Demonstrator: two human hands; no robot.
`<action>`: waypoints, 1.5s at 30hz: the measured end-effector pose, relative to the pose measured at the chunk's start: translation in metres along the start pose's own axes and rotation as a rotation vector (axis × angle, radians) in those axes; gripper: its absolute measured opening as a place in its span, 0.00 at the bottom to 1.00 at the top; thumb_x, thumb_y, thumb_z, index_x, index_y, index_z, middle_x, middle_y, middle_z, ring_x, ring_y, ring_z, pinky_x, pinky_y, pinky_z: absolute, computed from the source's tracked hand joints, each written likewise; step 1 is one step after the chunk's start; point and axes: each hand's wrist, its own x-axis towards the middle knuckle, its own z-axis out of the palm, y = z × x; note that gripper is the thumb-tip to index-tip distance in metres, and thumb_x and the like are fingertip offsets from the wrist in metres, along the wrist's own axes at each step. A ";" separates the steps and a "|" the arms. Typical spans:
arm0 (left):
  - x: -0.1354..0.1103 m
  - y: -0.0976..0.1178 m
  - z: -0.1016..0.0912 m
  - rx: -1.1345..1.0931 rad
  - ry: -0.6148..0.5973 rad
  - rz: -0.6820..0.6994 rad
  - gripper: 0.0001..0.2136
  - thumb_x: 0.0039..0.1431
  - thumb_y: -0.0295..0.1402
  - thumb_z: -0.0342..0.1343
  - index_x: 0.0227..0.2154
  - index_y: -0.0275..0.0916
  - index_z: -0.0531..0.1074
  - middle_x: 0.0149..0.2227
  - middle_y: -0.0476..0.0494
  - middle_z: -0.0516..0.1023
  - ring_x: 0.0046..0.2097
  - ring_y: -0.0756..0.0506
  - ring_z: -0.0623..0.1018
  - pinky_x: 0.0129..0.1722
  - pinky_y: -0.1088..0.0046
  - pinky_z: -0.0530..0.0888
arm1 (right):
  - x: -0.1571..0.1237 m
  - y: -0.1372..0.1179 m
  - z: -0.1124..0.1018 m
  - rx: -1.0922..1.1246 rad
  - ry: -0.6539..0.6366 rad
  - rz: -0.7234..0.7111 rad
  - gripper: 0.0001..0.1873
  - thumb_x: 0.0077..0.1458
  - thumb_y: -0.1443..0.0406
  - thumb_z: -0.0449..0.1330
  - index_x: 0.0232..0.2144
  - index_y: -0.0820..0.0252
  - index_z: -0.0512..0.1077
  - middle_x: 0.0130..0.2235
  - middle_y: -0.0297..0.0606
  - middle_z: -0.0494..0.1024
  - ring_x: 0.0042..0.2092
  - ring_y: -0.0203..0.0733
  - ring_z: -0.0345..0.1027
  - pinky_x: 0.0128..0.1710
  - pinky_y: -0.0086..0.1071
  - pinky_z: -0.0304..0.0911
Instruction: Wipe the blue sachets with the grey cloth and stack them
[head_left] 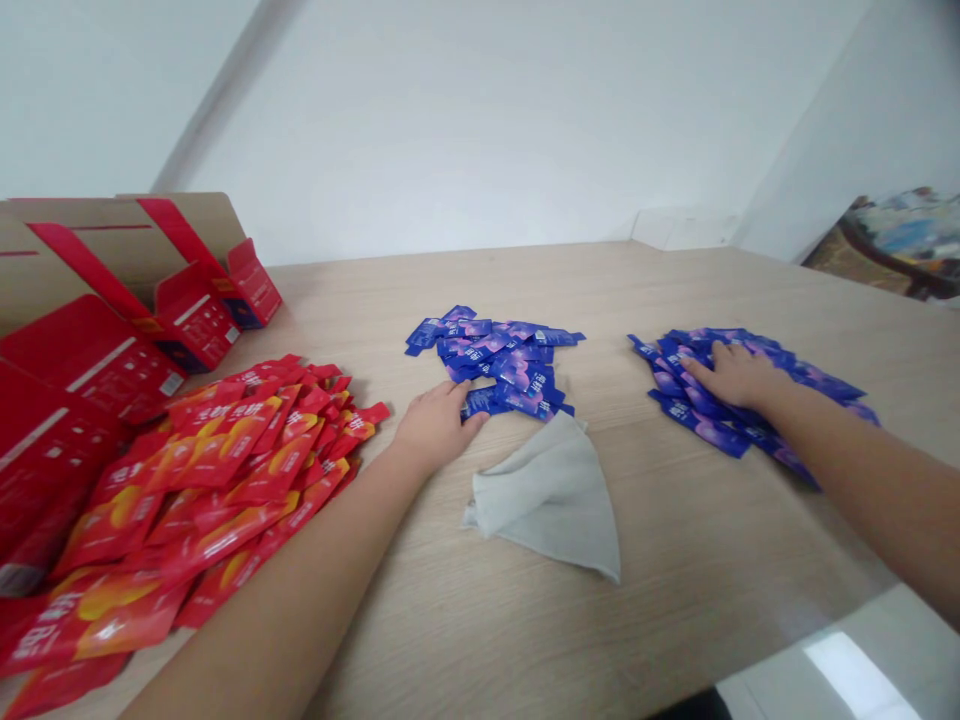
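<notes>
My left hand (437, 426) rests on the table at the near left edge of a small, loose heap of blue-purple sachets (499, 350). Its thumb and fingers are apart, and the fingertips touch the nearest sachet. Over on the right, my right hand (733, 376) lies palm down on a second, larger heap of blue-purple sachets (697, 420), fingers stretched out over them. A crumpled grey cloth (551, 495) lies between my arms, just in front of the smaller heap. Neither hand has a sachet lifted off the table.
A big pile of red and orange sachets (232, 450) spreads beside my left forearm. Behind it, open red cartons (82, 370) stand along the left side. The wooden table (360, 300) meets a white wall, with a white box-like object (684, 228) at the back right.
</notes>
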 end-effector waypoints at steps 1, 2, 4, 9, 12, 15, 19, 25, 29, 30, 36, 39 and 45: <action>-0.002 0.000 -0.002 -0.002 -0.006 -0.002 0.27 0.75 0.49 0.50 0.69 0.40 0.65 0.63 0.32 0.75 0.64 0.35 0.76 0.63 0.60 0.70 | 0.000 -0.002 0.001 -0.033 0.025 0.032 0.31 0.65 0.42 0.57 0.52 0.62 0.75 0.63 0.73 0.72 0.66 0.79 0.63 0.61 0.75 0.51; -0.004 0.001 -0.005 -0.004 -0.012 -0.007 0.28 0.74 0.50 0.51 0.69 0.40 0.65 0.62 0.32 0.76 0.63 0.34 0.77 0.63 0.60 0.70 | 0.000 -0.007 0.001 -0.058 0.043 0.051 0.33 0.65 0.42 0.57 0.54 0.65 0.74 0.64 0.77 0.69 0.67 0.82 0.60 0.61 0.77 0.49; -0.012 0.001 -0.009 -0.005 -0.029 -0.036 0.30 0.72 0.52 0.52 0.68 0.39 0.66 0.60 0.31 0.76 0.62 0.32 0.77 0.61 0.58 0.71 | -0.004 -0.030 0.002 -0.080 0.051 0.016 0.37 0.67 0.42 0.57 0.59 0.69 0.72 0.68 0.80 0.64 0.70 0.81 0.56 0.64 0.75 0.47; -0.033 -0.007 -0.017 -0.025 -0.145 -0.169 0.30 0.62 0.54 0.61 0.59 0.39 0.72 0.53 0.33 0.81 0.49 0.33 0.84 0.45 0.62 0.78 | -0.060 -0.154 0.000 0.112 -0.299 -0.417 0.33 0.72 0.47 0.55 0.66 0.62 0.71 0.66 0.56 0.75 0.66 0.61 0.70 0.68 0.55 0.61; -0.046 -0.011 -0.022 -0.029 -0.177 -0.232 0.28 0.61 0.55 0.62 0.56 0.40 0.73 0.44 0.36 0.84 0.42 0.35 0.86 0.37 0.66 0.77 | -0.107 -0.234 -0.005 0.227 -0.481 -0.747 0.38 0.69 0.44 0.60 0.72 0.54 0.65 0.72 0.50 0.68 0.70 0.59 0.64 0.70 0.54 0.60; -0.061 -0.008 -0.028 -0.021 -0.138 -0.235 0.21 0.68 0.49 0.57 0.56 0.40 0.72 0.44 0.37 0.85 0.44 0.37 0.86 0.38 0.67 0.77 | -0.130 -0.283 0.001 0.211 -0.507 -0.898 0.32 0.68 0.50 0.64 0.70 0.50 0.69 0.71 0.48 0.69 0.70 0.61 0.62 0.69 0.56 0.60; -0.087 0.009 -0.033 0.029 -0.085 -0.169 0.21 0.74 0.33 0.48 0.67 0.44 0.66 0.61 0.34 0.80 0.47 0.35 0.86 0.43 0.61 0.80 | -0.118 -0.295 0.027 0.116 -0.442 -0.923 0.19 0.70 0.67 0.57 0.59 0.54 0.77 0.53 0.47 0.80 0.57 0.56 0.73 0.60 0.53 0.68; -0.116 0.038 -0.027 0.191 -0.173 0.156 0.27 0.73 0.32 0.51 0.73 0.46 0.63 0.75 0.35 0.64 0.52 0.29 0.83 0.41 0.50 0.84 | -0.096 -0.264 0.051 0.201 -0.258 -0.605 0.23 0.66 0.71 0.55 0.62 0.63 0.70 0.59 0.53 0.78 0.59 0.56 0.74 0.60 0.51 0.69; -0.119 0.035 -0.023 -0.044 -0.180 0.308 0.39 0.65 0.59 0.60 0.71 0.40 0.67 0.70 0.31 0.70 0.60 0.25 0.77 0.55 0.42 0.80 | -0.087 -0.255 0.056 0.148 -0.238 -0.613 0.20 0.66 0.68 0.56 0.59 0.62 0.72 0.57 0.52 0.78 0.59 0.59 0.73 0.60 0.55 0.68; -0.118 0.032 -0.023 -0.086 -0.188 0.328 0.38 0.65 0.59 0.60 0.70 0.40 0.67 0.69 0.31 0.71 0.60 0.26 0.77 0.56 0.43 0.80 | -0.083 -0.255 0.058 0.139 -0.227 -0.611 0.20 0.67 0.68 0.56 0.60 0.62 0.72 0.57 0.52 0.78 0.59 0.60 0.72 0.61 0.56 0.68; -0.110 0.011 -0.022 -0.252 -0.150 0.323 0.40 0.62 0.59 0.64 0.71 0.43 0.65 0.67 0.34 0.73 0.66 0.27 0.73 0.68 0.37 0.66 | -0.060 -0.249 0.076 0.238 -0.145 -0.578 0.23 0.68 0.67 0.56 0.64 0.58 0.67 0.61 0.51 0.76 0.61 0.59 0.72 0.63 0.59 0.67; -0.107 0.007 -0.017 -0.252 -0.161 0.347 0.48 0.59 0.60 0.66 0.74 0.38 0.58 0.73 0.33 0.66 0.77 0.25 0.55 0.75 0.32 0.43 | -0.068 -0.249 0.071 0.419 -0.018 -0.577 0.27 0.64 0.71 0.58 0.63 0.54 0.64 0.60 0.50 0.75 0.62 0.58 0.71 0.62 0.58 0.68; -0.111 0.014 -0.004 -0.245 -0.200 0.250 0.59 0.57 0.64 0.65 0.77 0.31 0.43 0.78 0.23 0.49 0.79 0.29 0.47 0.77 0.37 0.39 | -0.122 -0.287 0.032 0.561 -0.196 -0.758 0.20 0.60 0.78 0.56 0.49 0.52 0.72 0.57 0.44 0.74 0.59 0.49 0.72 0.60 0.46 0.71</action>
